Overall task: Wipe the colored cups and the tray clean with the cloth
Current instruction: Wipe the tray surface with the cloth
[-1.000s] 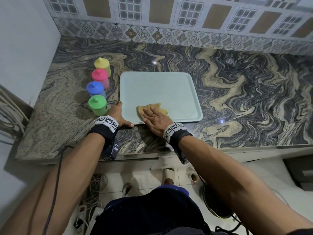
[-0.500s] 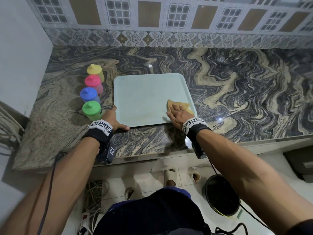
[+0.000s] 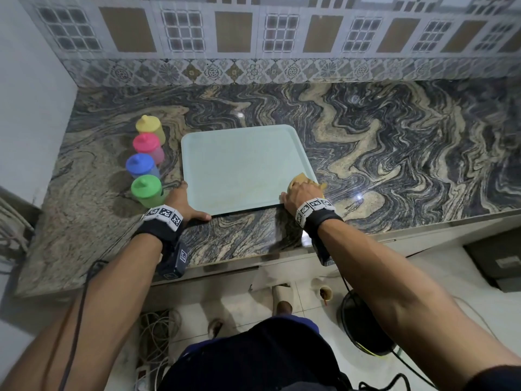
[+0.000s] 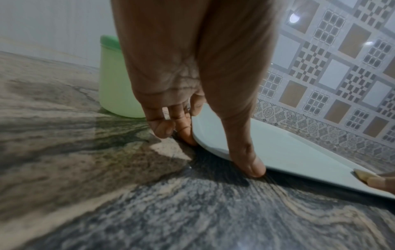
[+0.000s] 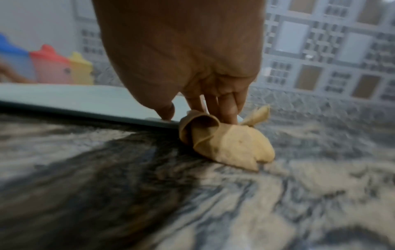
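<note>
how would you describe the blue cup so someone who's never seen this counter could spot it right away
On the marbled counter, look left of the pale tray, where four lidded cups stand in a row running away from the person. The blue cup is second from the near end, between the green cup and the pink cup, the only one with a blue lid.

A swirled grey-and-tan stone counter (image 3: pixel 394 153) runs along the tiled wall. Near its front edge, left of centre, lies a pale blue-green tray (image 3: pixel 242 165), flat on the stone. Just left of the tray four lidded cups stand in a row from far to near: yellow cup (image 3: pixel 149 127), pink cup (image 3: pixel 148 145), blue cup (image 3: pixel 140 165), green cup (image 3: pixel 146 190). At the tray's near right corner a tan cloth (image 5: pixel 230 145) spills off the rim, apparently onto the stone itself.
</note>
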